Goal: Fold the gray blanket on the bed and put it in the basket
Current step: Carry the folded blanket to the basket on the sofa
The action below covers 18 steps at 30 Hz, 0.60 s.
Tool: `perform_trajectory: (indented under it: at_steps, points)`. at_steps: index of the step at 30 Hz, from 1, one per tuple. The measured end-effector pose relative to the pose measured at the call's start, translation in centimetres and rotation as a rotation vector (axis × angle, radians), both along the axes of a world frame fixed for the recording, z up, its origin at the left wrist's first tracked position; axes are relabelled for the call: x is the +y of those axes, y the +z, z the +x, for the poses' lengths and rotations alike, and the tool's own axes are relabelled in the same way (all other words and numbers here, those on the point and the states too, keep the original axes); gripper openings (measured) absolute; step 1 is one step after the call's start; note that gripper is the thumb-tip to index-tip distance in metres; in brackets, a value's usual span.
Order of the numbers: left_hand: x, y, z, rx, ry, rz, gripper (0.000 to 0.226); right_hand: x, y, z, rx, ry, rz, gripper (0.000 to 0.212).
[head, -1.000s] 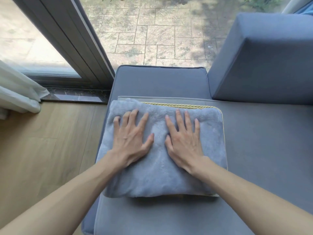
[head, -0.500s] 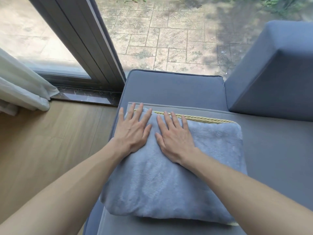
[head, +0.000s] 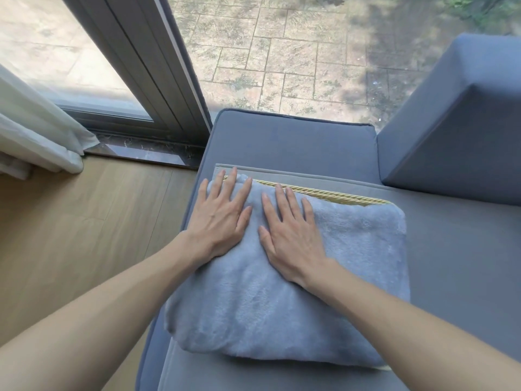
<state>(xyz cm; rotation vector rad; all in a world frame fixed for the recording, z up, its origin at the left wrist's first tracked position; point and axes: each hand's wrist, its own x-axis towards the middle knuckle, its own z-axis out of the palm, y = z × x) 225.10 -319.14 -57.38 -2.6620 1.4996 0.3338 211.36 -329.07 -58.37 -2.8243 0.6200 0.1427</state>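
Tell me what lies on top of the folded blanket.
Both hands rest flat on the blanket: left hand and right hand, fingers spread near the gold cord. The fabric beneath the palms is hidden.

One folded gray blanket (head: 284, 300), two hands: left hand (head: 218, 218), right hand (head: 291, 235); one curtain (head: 36, 128).

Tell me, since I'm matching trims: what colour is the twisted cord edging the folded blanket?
Golden yellow twisted cord, clearest in the head view.

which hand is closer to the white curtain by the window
Left. The left hand lies flat on the blanket's far left corner, the side facing the curtain. The right hand lies flat beside it, farther from the curtain.
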Motion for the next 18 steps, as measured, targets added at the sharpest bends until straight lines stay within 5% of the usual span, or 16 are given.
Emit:
perform_trajectory:
  at_steps: [18]
  points:
    - [8.7,1.5,-7.5,-0.066,-0.100,-0.065,0.068,6.5,1.5,-6.6,0.027,0.074,-0.041,0.068]
